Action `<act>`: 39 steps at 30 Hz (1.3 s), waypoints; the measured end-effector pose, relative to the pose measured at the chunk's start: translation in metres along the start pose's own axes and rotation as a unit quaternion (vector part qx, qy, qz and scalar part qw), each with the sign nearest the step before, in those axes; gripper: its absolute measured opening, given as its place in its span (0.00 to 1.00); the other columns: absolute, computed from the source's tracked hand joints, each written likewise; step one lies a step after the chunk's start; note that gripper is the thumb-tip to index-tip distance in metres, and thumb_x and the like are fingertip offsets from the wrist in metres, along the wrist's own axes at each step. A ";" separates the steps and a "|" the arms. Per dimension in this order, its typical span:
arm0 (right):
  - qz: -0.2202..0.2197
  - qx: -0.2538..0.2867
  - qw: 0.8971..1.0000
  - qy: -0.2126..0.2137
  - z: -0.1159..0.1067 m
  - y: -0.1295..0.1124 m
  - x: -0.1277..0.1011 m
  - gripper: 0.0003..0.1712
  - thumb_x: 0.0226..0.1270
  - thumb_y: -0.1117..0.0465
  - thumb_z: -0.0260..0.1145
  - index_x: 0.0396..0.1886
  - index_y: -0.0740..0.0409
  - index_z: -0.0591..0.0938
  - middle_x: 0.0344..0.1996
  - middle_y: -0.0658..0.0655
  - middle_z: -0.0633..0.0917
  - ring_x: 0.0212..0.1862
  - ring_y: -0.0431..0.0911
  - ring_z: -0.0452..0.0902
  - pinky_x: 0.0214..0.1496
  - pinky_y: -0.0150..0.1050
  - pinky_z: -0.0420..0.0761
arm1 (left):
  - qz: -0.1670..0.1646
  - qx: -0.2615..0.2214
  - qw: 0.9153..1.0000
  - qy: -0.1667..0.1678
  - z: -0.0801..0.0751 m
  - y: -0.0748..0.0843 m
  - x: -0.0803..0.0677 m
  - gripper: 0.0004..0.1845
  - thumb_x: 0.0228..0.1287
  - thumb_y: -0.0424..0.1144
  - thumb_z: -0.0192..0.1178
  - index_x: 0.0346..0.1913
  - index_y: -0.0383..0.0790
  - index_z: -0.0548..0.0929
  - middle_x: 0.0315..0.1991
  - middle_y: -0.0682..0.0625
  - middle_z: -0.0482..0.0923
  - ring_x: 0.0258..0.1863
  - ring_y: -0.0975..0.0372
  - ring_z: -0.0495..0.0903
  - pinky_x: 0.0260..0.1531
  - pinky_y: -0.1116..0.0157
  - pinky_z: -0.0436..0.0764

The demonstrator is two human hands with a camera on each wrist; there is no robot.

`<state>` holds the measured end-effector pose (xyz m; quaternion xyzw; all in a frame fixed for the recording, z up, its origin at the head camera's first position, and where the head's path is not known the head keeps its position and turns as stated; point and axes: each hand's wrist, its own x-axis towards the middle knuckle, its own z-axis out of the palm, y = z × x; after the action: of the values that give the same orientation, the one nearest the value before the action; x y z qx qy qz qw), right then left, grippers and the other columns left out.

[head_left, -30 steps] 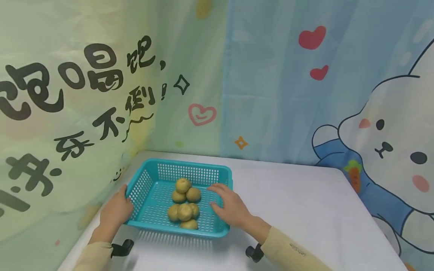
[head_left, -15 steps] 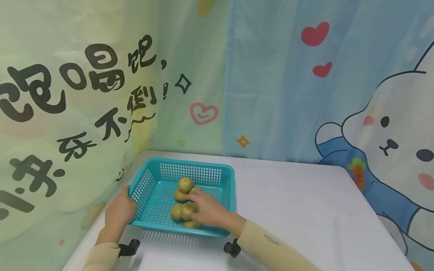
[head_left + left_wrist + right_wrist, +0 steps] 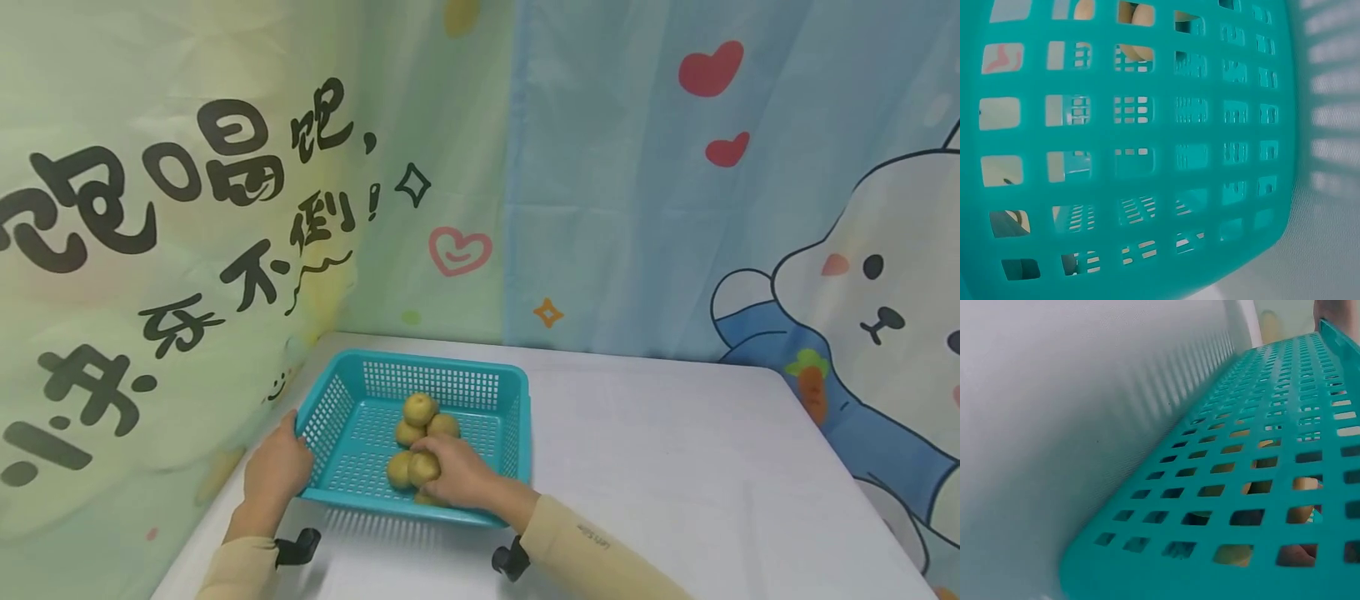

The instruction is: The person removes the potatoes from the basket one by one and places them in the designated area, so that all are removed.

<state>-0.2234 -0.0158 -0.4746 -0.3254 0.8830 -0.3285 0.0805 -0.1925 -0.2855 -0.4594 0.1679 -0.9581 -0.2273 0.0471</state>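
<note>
A turquoise perforated plastic basket [image 3: 435,361] stands on the table, holding several round yellow-brown fruits. At its left end, my left hand [image 3: 279,467] grips the rim. My right hand [image 3: 461,475] reaches in over the right front, thumb and fingers curled round one fruit [image 3: 424,470] on the near pile. Another fruit [image 3: 399,471] lies against its left, and a further one is partly hidden under the hand. Just behind sits a small stack topped by one fruit [image 3: 420,409]. The left wrist view is filled by the basket wall [image 3: 1100,140]; in the right wrist view, fruit [image 3: 1232,555] shows through the slots.
White cloth covers the table [image 3: 645,450], which stretches far to the right of the basket. A printed curtain [image 3: 615,208] hangs behind and along the left side. A black wrist camera [image 3: 298,547] sits under the left wrist, another camera [image 3: 512,560] under the right.
My right hand has moved left and down from the basket's right side onto the near pile, and its fingers have closed round a fruit. The left hand keeps its hold on the rim.
</note>
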 end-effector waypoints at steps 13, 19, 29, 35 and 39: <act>-0.004 0.050 0.997 0.051 -0.007 0.005 -0.005 0.27 0.56 0.65 0.73 0.58 0.54 0.80 0.55 0.54 0.81 0.53 0.49 0.78 0.48 0.37 0.78 | 0.012 0.002 1.000 0.006 0.002 -0.003 -0.002 0.31 0.71 0.33 0.45 0.73 0.26 0.54 0.59 0.24 0.69 0.35 0.47 0.77 0.27 0.54 0.74; 0.001 0.135 0.987 0.087 -0.033 0.016 -0.022 0.26 0.60 0.64 0.70 0.59 0.54 0.79 0.56 0.54 0.79 0.53 0.49 0.76 0.49 0.41 0.79 | 0.022 0.005 1.000 0.008 0.003 -0.003 -0.002 0.31 0.71 0.32 0.45 0.74 0.28 0.54 0.60 0.25 0.69 0.39 0.44 0.79 0.29 0.51 0.76; 0.050 0.189 0.964 0.178 -0.063 0.041 -0.054 0.26 0.61 0.62 0.72 0.60 0.50 0.79 0.56 0.55 0.80 0.52 0.54 0.79 0.49 0.47 0.81 | 0.025 0.008 1.000 0.015 0.002 -0.009 -0.001 0.31 0.71 0.32 0.44 0.74 0.28 0.54 0.61 0.24 0.68 0.45 0.38 0.78 0.33 0.48 0.76; 0.055 0.221 0.955 0.191 -0.068 0.047 -0.065 0.26 0.61 0.63 0.72 0.60 0.52 0.79 0.56 0.55 0.80 0.54 0.52 0.77 0.55 0.46 0.78 | 0.024 0.004 1.000 0.015 0.002 -0.009 -0.003 0.31 0.71 0.32 0.45 0.74 0.28 0.54 0.62 0.24 0.68 0.45 0.39 0.78 0.34 0.47 0.76; 0.066 0.237 0.947 0.204 -0.071 0.050 -0.071 0.27 0.60 0.65 0.72 0.60 0.52 0.79 0.57 0.54 0.79 0.53 0.53 0.78 0.50 0.38 0.80 | 0.028 0.001 1.000 0.015 0.002 -0.008 -0.001 0.31 0.71 0.32 0.46 0.74 0.28 0.55 0.62 0.24 0.68 0.42 0.41 0.79 0.32 0.48 0.76</act>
<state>-0.2199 0.0948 -0.4566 -0.1634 0.7967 -0.5818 -0.0052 -0.1895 -0.2905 -0.4649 0.1447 -0.9619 -0.2220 0.0674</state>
